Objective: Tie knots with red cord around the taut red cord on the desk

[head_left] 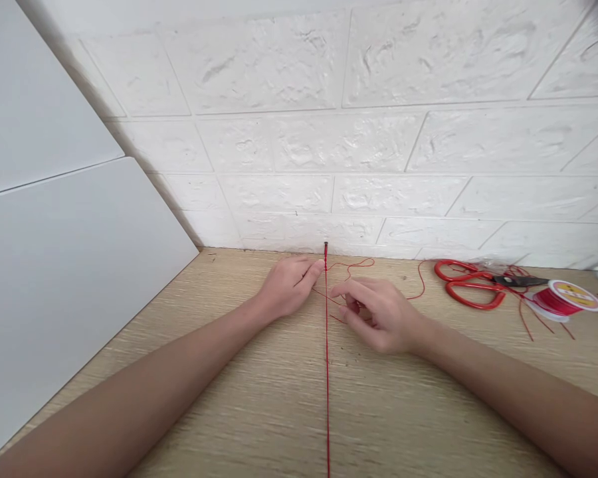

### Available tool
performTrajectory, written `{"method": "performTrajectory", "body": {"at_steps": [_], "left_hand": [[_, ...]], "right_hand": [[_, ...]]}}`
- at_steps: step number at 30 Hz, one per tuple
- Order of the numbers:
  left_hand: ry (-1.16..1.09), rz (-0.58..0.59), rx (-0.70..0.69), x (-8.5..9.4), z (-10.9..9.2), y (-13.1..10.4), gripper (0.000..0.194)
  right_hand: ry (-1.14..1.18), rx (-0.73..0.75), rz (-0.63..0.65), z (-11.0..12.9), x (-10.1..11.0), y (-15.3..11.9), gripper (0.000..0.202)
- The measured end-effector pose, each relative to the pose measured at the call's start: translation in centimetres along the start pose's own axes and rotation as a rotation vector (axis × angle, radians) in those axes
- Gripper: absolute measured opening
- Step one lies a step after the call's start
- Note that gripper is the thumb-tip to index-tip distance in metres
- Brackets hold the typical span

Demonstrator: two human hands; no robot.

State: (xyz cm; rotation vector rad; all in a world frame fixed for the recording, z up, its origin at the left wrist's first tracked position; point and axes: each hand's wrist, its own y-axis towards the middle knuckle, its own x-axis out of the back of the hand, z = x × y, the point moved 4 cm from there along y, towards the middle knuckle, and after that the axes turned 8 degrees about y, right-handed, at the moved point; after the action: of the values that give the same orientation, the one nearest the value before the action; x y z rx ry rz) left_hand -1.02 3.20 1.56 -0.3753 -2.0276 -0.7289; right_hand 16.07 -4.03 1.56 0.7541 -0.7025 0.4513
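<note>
A taut red cord (327, 372) runs from a small dark nail (325, 244) at the foot of the wall down toward the bottom of the view. Just below the nail the cord is thicker and knotted. My left hand (290, 285) is closed, its thumb and fingers pinching the red cord at the lower end of the knots. To the right of the taut cord, my right hand (379, 313) has curled fingers, with thin red thread passing by its fingertips; whether it grips the thread is too small to tell. A loose thread loop (361, 263) lies behind it.
Red-handled scissors (476, 295) lie on the wooden table (249, 398) at the right. Beside them are a spool of red thread (563, 300) and several cut thread ends. A white brick-pattern wall (299, 146) stands behind, and a white panel (70, 279) at the left.
</note>
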Motion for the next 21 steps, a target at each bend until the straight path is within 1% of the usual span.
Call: {"method": "performTrajectory", "body": {"at_steps": [2,4,7,9,11,13,17,21], "left_hand": [[0.003,-0.01,-0.004,0.0,0.0,0.0,0.051],[0.003,-0.024,-0.013,0.0,0.0,0.0,0.049],[0.013,-0.038,-0.025,0.0,0.0,0.0,0.042],[0.024,-0.043,-0.025,0.0,0.1,0.0,0.031],[0.032,-0.046,-0.029,-0.1,0.1,-0.1,0.017],[0.035,-0.049,-0.049,0.0,0.1,-0.1,0.01],[0.021,-0.021,-0.109,0.0,-0.2,-0.2,0.012],[-0.023,0.032,-0.116,-0.1,-0.4,-0.3,0.011]], "right_hand": [[-0.001,0.019,-0.067,0.0,0.6,0.1,0.023],[-0.001,0.018,-0.075,-0.1,0.9,0.3,0.027],[-0.02,0.007,0.022,-0.1,0.8,0.5,0.048],[-0.062,-0.006,0.084,-0.2,0.5,0.5,0.061],[-0.116,-0.037,0.107,-0.3,0.3,0.5,0.066],[-0.169,-0.078,0.104,-0.4,0.0,0.5,0.067],[-0.26,-0.133,0.07,-0.5,-0.4,0.5,0.061],[-0.328,-0.186,0.031,-0.7,-0.8,0.4,0.053]]}}
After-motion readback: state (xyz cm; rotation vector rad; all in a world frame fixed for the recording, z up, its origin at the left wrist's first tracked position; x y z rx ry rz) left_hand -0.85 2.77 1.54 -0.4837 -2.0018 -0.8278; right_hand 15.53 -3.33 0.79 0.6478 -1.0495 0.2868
